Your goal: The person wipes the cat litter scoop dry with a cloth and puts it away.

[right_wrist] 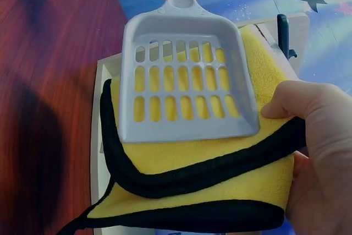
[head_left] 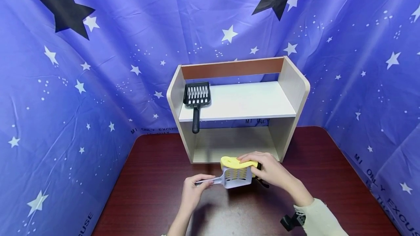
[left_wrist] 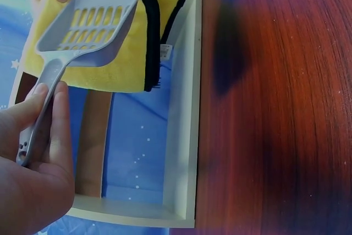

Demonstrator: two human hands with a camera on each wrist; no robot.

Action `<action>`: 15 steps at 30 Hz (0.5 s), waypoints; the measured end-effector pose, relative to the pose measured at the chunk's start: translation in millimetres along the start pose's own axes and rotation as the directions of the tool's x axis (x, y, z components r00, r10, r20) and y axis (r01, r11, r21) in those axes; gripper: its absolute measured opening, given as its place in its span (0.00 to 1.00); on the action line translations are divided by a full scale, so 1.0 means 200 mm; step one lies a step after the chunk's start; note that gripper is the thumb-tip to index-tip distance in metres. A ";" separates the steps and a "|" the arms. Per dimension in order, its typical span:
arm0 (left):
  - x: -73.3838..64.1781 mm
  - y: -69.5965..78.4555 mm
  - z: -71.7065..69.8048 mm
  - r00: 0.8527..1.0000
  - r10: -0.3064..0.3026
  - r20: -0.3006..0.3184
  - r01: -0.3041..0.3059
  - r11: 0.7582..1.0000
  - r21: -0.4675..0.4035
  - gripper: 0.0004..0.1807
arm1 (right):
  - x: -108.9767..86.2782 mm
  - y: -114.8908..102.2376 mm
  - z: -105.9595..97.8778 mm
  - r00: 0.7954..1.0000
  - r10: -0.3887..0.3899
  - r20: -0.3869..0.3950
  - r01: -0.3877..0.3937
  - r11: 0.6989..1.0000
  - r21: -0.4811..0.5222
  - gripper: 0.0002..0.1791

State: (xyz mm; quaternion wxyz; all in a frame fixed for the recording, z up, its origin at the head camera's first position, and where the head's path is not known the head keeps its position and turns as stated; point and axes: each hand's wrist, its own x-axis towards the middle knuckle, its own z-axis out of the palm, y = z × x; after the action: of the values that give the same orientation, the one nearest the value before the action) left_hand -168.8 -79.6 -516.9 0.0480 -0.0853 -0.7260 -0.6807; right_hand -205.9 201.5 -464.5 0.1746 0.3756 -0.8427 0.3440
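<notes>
A light grey slotted litter scoop (head_left: pixel 237 183) hangs above the table, its handle gripped by my left hand (head_left: pixel 194 188). In the left wrist view, the thumb and fingers of that hand (left_wrist: pixel 38 152) pinch the handle of the scoop (left_wrist: pixel 91 31). My right hand (head_left: pixel 270 170) holds a folded yellow cloth (head_left: pixel 234 162) with black edging behind the scoop. Through the slots of the scoop (right_wrist: pixel 187 131), the yellow cloth (right_wrist: pixel 220 191) shows in the right wrist view. There the thumb of my right hand (right_wrist: pixel 324 136) lies on the cloth's front, with fingers partly hidden behind.
A two-level wooden shelf (head_left: pixel 237 101) stands at the back of the dark red table (head_left: pixel 151 177). On its upper board lies a black slotted scoop (head_left: pixel 197 99), handle jutting over the front edge. Blue star-printed curtains (head_left: pixel 131 46) surround the table's back and sides.
</notes>
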 end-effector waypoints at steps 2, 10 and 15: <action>0.00 0.01 0.00 1.000 -0.002 -0.002 0.002 1.000 -0.004 0.07 | 0.00 0.00 0.00 1.000 0.002 -0.009 -0.002 1.000 0.026 0.23; 0.01 0.02 -0.02 0.999 0.010 -0.045 -0.010 1.000 0.005 0.07 | -0.02 0.03 -0.01 0.999 0.022 -0.036 -0.017 0.992 0.127 0.24; 0.01 0.03 -0.04 0.999 0.010 -0.051 -0.010 1.000 0.004 0.07 | -0.04 0.04 -0.01 0.997 0.041 -0.072 -0.030 0.989 0.145 0.26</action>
State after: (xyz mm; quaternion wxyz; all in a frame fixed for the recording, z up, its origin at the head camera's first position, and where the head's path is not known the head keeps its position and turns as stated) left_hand -169.2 -86.9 -510.3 0.0702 -0.0712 -0.7254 -0.6810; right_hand -207.2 210.6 -470.8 0.1723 0.3590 -0.8152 0.4206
